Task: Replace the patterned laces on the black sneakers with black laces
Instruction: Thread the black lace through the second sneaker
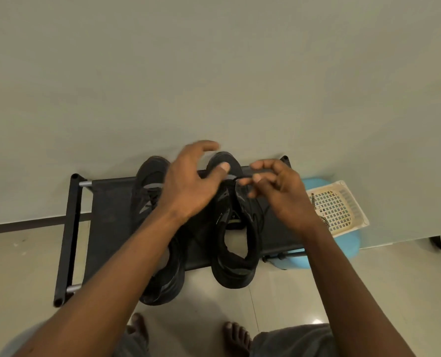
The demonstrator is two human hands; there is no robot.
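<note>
We see bare feet [236, 336] nearest us, below the rack [106, 228] | left sneaker [150, 202] on rack | left hand [188, 186] above it, fingers spread, grasping nothing | right sneaker [233, 243] on rack | right hand [278, 194] pinching black lace [242, 180] | basket [335, 204] right of rack.

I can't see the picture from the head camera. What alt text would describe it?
Two bare hands work over a pair of black sneakers on a low black rack; the right hand pinches a thin black lace while the left hand hovers open. A cream basket sits to the right.
</note>
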